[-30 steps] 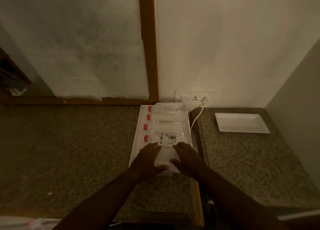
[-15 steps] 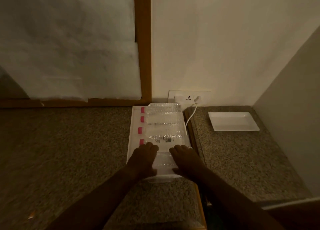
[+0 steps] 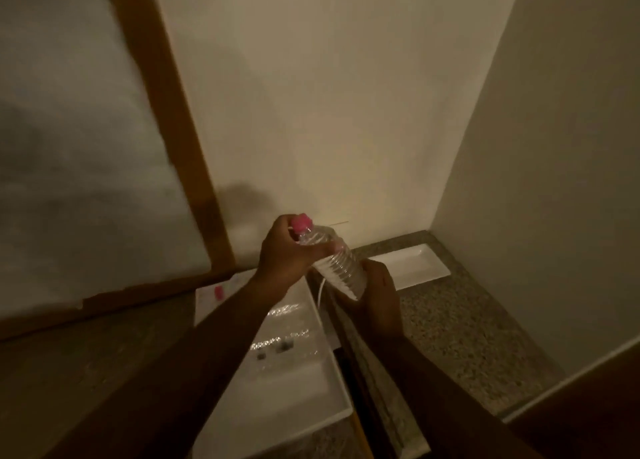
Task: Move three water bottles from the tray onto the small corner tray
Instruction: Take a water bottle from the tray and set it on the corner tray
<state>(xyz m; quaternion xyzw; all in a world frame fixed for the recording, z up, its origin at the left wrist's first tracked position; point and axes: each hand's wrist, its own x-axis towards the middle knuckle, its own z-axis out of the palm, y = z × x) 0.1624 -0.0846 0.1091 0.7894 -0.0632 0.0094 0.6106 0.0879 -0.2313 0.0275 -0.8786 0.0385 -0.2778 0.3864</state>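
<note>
A clear water bottle (image 3: pixel 337 264) with a pink cap is held tilted in the air, cap up and to the left. My left hand (image 3: pixel 287 250) grips its neck and shoulder. My right hand (image 3: pixel 377 294) holds its base from below. Under my left forearm lies the large white tray (image 3: pixel 294 413), with more clear bottles (image 3: pixel 280 344) lying on it and one pink cap (image 3: pixel 219 292) showing at its far end. The small white corner tray (image 3: pixel 412 266) sits behind the held bottle on the right counter, near the wall corner.
A speckled stone counter (image 3: pixel 460 341) carries the corner tray, bounded by walls behind and to the right. A white cable (image 3: pixel 320 290) hangs between the two counters. A wooden frame strip (image 3: pixel 194 167) runs up the wall at the left.
Both hands lifted one bottle off the large tray and raised it up and to the right. The camera swung right and tilted.
</note>
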